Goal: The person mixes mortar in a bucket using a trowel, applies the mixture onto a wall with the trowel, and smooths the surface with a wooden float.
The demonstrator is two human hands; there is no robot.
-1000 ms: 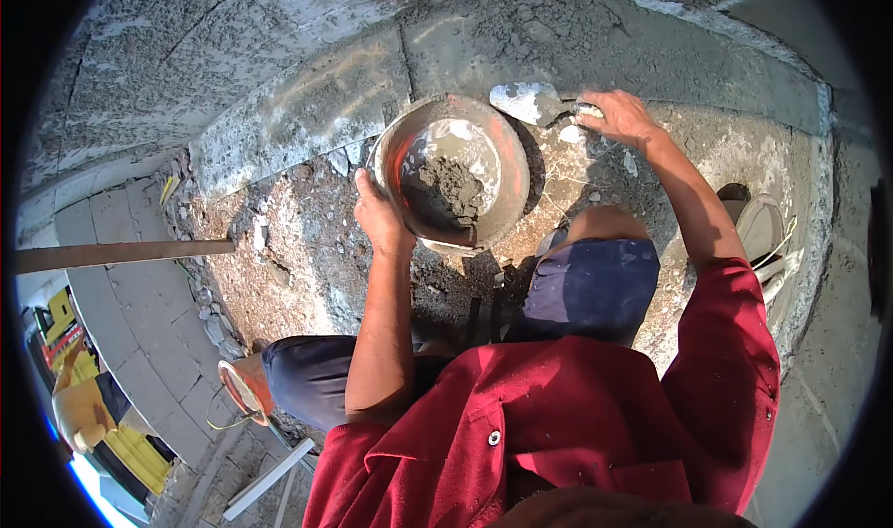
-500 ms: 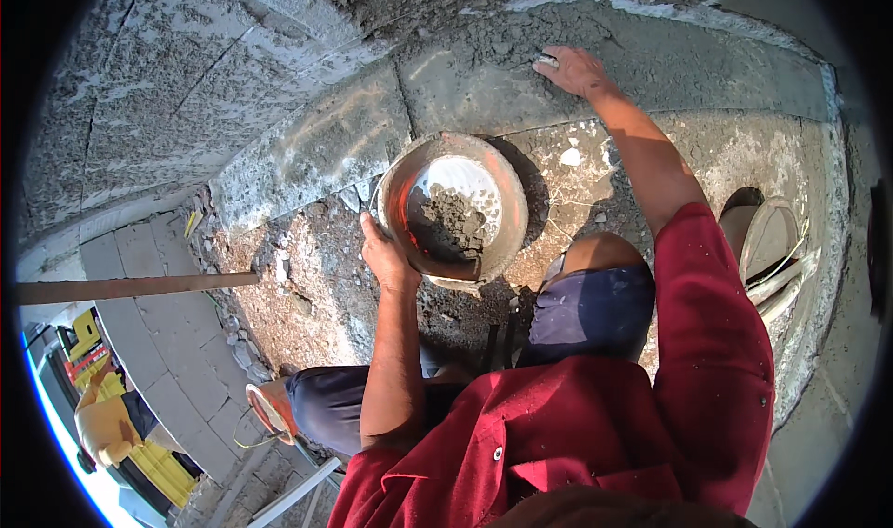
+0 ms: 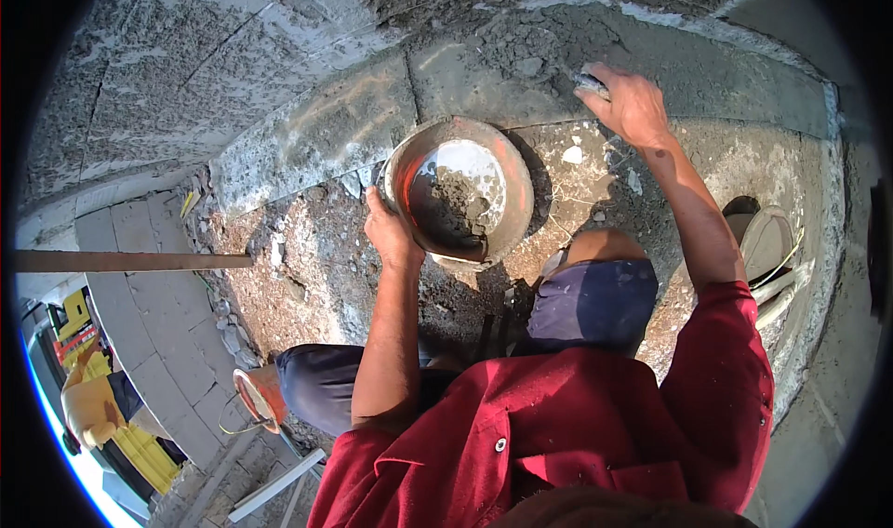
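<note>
My left hand is closed on the left side of a round, mortar-smeared bucket with an orange-stained inner wall. Wet grey mortar lies in its bottom, beside a pale bare patch. Whether the bucket rests on the ground or is held up, I cannot tell. My right hand is at the far right, above the grey concrete ledge. Its fingers close round a small grey-silver tool, mostly hidden, its kind unclear. Left of that hand, rough mortar is spread on the ledge.
Rubble ground surrounds the bucket. A long wooden bar juts in from the left. Another bucket stands at the right, and an orange bucket by my left knee. Another person is at the far lower left.
My right hand has moved right and slightly nearer, away from the rough mortar, with the small tool in it. My left hand stays on the bucket, which has barely shifted.
</note>
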